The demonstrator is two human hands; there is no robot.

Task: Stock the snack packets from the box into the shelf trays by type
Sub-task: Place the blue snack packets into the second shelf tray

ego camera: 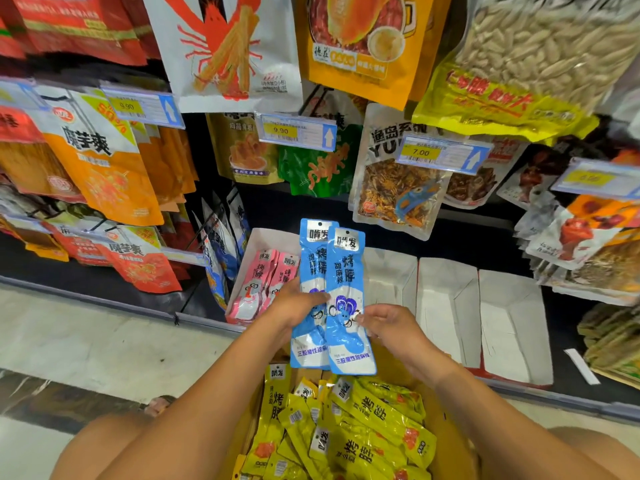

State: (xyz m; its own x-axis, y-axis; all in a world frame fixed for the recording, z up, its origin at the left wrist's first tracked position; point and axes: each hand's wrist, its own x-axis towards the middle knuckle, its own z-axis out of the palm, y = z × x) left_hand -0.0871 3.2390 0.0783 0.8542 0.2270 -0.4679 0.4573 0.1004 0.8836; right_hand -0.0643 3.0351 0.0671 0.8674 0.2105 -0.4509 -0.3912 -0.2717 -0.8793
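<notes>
Two long blue snack packets [346,271] stand upright in front of the bottom shelf. My left hand [294,303] grips them from the left at mid-height, thumb across the front. My right hand [388,323] pinches the right edge of the front blue packet. Below my forearms, the open cardboard box [446,445] holds several yellow snack packets [363,427]. On the shelf, a white tray [256,240] contains pink packets [263,289]. To its right stand white trays [446,306] with nothing visible in them.
Hanging snack bags fill the upper shelves, with price tags [298,133] on the rails. Blue and white bags [221,244] hang left of the pink tray. Stacked packets [609,337] sit at the far right. Pale floor tiles [86,334] lie to the left.
</notes>
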